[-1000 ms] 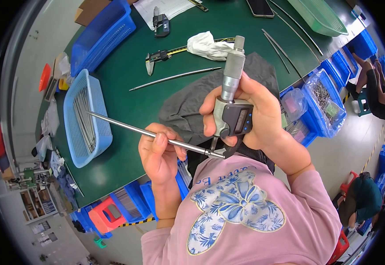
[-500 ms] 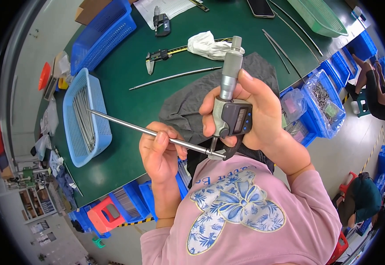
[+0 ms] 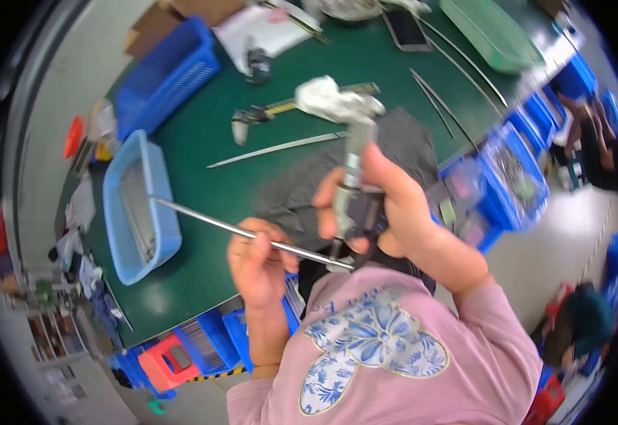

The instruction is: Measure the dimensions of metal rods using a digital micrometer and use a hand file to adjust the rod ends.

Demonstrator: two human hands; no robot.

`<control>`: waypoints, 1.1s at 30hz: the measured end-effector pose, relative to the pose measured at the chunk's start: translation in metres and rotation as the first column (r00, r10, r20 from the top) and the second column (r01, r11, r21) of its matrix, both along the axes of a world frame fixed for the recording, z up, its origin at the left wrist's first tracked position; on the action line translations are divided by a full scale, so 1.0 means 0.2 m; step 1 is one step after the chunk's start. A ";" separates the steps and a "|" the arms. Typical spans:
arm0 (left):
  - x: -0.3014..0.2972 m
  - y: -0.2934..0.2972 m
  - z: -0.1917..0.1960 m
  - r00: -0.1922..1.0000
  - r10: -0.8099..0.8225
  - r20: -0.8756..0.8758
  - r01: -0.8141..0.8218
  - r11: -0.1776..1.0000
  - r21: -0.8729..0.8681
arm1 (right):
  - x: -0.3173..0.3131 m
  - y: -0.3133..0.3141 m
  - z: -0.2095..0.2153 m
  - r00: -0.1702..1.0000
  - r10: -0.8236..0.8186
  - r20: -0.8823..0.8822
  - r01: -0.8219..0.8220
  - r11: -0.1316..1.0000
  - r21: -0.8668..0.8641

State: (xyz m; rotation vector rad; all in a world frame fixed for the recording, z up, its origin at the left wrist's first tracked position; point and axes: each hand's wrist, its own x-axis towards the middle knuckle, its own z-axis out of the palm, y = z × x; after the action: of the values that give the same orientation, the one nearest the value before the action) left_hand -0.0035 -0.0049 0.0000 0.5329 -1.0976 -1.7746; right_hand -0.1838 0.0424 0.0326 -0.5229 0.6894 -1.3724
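Note:
My left hand (image 3: 259, 262) pinches a slim shiny metal rod (image 3: 213, 222) that slants down to the right. My right hand (image 3: 401, 205) is wrapped around a digital micrometer (image 3: 355, 202), its thimble pointing up and its frame down. The rod's right end lies at the micrometer's measuring jaws; blur hides whether they touch it. Beneath both hands a dark grey cloth (image 3: 401, 142) covers the table's near edge. Another metal rod (image 3: 277, 149) lies beyond it, with a white cloth (image 3: 323, 98) and a caliper (image 3: 252, 117) farther off.
A light-blue basket (image 3: 172, 241) of rods stands at left, a blue basket (image 3: 160, 78) behind it. Far right are a phone (image 3: 407, 32), a green basket (image 3: 497, 39) and thin rods (image 3: 440, 103). Blue bins (image 3: 529, 209) with bagged parts sit beside the table (image 3: 203, 198).
The view has shifted, so the table's things sit lower and the picture is blurred. The micrometer, in my right hand, has moved slightly toward me. Both hands keep their holds.

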 end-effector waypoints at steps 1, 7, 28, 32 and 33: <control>0.03 -0.01 -0.01 0.998 0.050 0.034 -0.051 0.999 0.018 | 0.03 -0.03 -0.02 0.999 0.002 0.038 -0.004 0.999 0.042; 0.05 -0.07 -0.08 0.989 -0.134 -0.066 0.142 0.978 0.154 | -0.02 -0.07 -0.13 0.959 -0.274 -0.068 0.279 0.957 0.083; 0.17 -0.01 -0.05 0.640 -0.701 -0.316 0.768 0.605 0.212 | -0.28 -0.21 -0.30 0.953 -0.278 -0.118 0.270 0.959 -0.085; 0.23 -0.03 0.00 0.725 -0.462 -0.510 0.663 0.668 0.338 | -0.22 -0.12 -0.25 0.943 -0.330 -0.048 0.329 0.944 -0.028; 0.24 -0.07 -0.02 0.661 -0.415 -0.625 0.699 0.644 0.311 | -0.20 -0.09 -0.24 0.957 -0.289 0.030 0.290 0.955 -0.059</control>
State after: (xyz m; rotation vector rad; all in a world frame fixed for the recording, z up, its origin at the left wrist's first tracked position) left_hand 0.0452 -0.0186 -0.0037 -0.0332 -0.3786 -2.6386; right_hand -0.2236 0.0236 -0.0164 -0.4692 0.7278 -1.6769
